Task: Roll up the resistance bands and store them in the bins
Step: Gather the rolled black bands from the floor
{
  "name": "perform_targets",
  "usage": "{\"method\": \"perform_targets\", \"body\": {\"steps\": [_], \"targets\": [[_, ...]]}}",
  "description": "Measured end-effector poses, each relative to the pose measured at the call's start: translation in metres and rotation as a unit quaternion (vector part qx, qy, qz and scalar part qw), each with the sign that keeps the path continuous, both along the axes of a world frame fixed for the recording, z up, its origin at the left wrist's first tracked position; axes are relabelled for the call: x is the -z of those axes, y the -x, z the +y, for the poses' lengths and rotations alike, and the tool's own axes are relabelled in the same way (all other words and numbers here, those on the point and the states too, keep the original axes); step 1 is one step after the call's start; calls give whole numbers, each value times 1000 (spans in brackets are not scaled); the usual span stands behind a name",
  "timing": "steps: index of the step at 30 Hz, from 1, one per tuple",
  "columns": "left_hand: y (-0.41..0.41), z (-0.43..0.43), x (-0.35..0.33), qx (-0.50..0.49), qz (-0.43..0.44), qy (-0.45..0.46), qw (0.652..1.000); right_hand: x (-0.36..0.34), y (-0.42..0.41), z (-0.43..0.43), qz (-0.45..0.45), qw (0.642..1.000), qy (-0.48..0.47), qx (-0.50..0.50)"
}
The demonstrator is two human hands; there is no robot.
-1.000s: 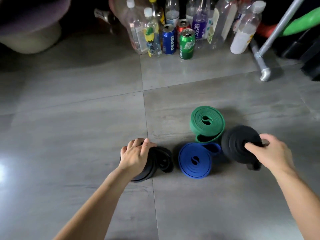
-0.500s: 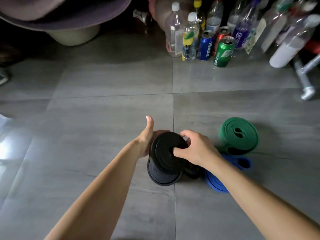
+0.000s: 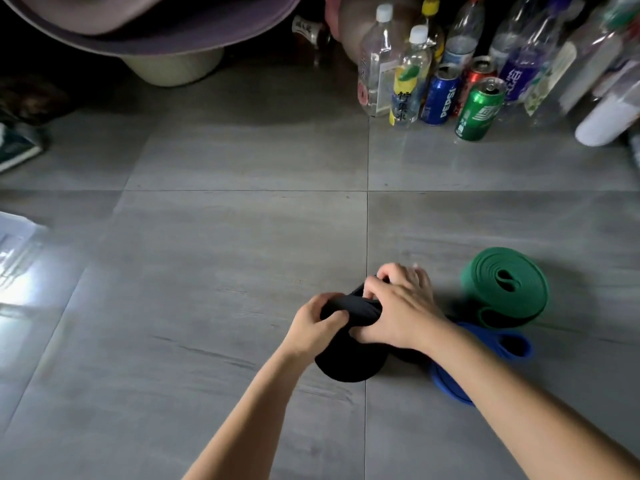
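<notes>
Left hand (image 3: 311,329) and right hand (image 3: 401,313) both clench 1 black rolled band (image 3: 353,304) from either side, over a 2nd black roll (image 3: 349,365) on the grey floor (image 3: 207,271). Just right, partly under the right forearm, lies the blue roll (image 3: 450,382); beyond it, the green roll (image 3: 505,285). Far back stand bottles (image 3: 408,84), cans (image 3: 479,109) and, far left, a purple basin (image 3: 173,32).

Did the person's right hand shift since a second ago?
Yes. The right hand went leftward: from right of the green rolled rubber band to left of it, now gripping the black rolled rubber bands with the left hand.
</notes>
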State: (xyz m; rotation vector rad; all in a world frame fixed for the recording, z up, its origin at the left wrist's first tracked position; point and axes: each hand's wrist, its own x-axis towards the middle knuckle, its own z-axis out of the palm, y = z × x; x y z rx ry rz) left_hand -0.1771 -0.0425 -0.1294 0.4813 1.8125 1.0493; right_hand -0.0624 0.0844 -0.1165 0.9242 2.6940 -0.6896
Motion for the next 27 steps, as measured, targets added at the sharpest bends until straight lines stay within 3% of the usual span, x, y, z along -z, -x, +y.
{"method": "perform_targets", "body": {"steps": [3, 8, 11, 14, 17, 21, 27], "targets": [[2, 6, -1, 7, 1, 15, 1000, -2, 12, 11, 5, 996, -54, -71], [3, 3, -5, 24, 6, 7, 1000, -6, 30, 25, -142, 976, 76, -146], [3, 0, -6, 10, -18, -2, 1000, -2, 22, 31, -155, 971, 167, -72], [-9, -12, -2, -81, -14, 11, 997, 10, 9, 32, -115, 965, 235, -30], [-26, -24, 2, -194, -108, 54, 974, 19, 0, 22, -48, 955, 291, 21], [-32, -23, 4, -247, -221, 54, 942, 25, -14, -3, 37, 871, 442, 211], [-35, -19, -3, -258, -190, 40, 946, 18, -18, -18, 67, 807, 490, 324]]}}
